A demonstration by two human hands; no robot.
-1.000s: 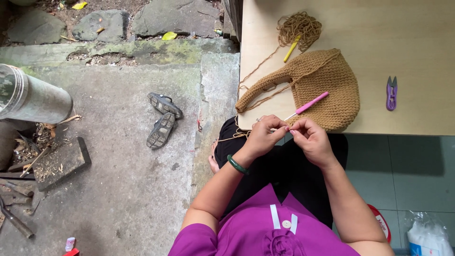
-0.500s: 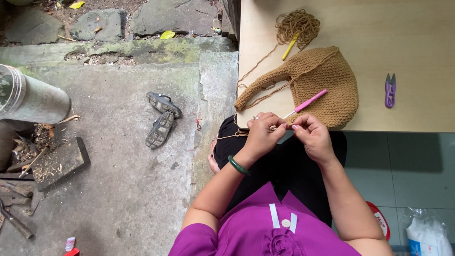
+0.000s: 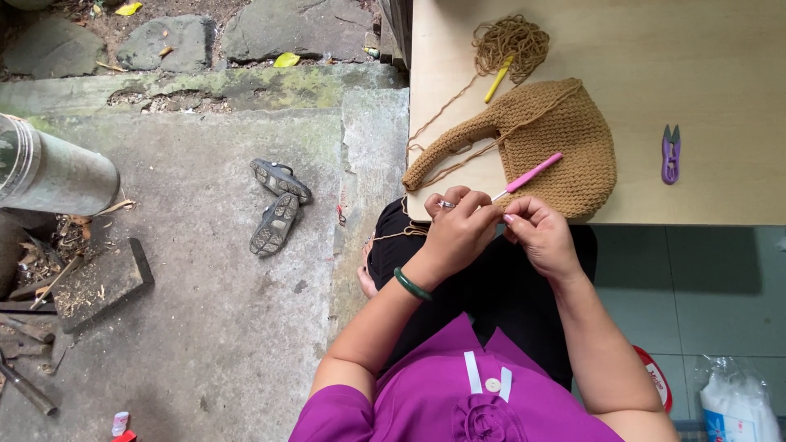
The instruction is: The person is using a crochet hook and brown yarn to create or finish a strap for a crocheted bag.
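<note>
A tan crocheted bag (image 3: 548,139) with a strap lies on the pale wooden table (image 3: 696,57). My right hand (image 3: 540,237) grips a pink-handled crochet hook (image 3: 528,173) that points toward my left hand. My left hand (image 3: 458,229), with a ring and a green bangle at the wrist, pinches tan yarn (image 3: 393,236) at the table's near edge. The two hands meet fingertip to fingertip just below the bag. A loose bundle of the same yarn (image 3: 512,41) sits at the far side, with a yellow-handled hook (image 3: 497,80) by it.
Purple thread snips (image 3: 670,153) lie on the table to the right. A pair of dark sandals (image 3: 276,206) rests on the concrete at left. A metal cylinder (image 3: 49,172) and wood scraps (image 3: 74,282) sit far left. A plastic bag (image 3: 737,405) is at bottom right.
The hands and the pink hook have shifted very slightly while working the yarn. Nothing else has moved.
</note>
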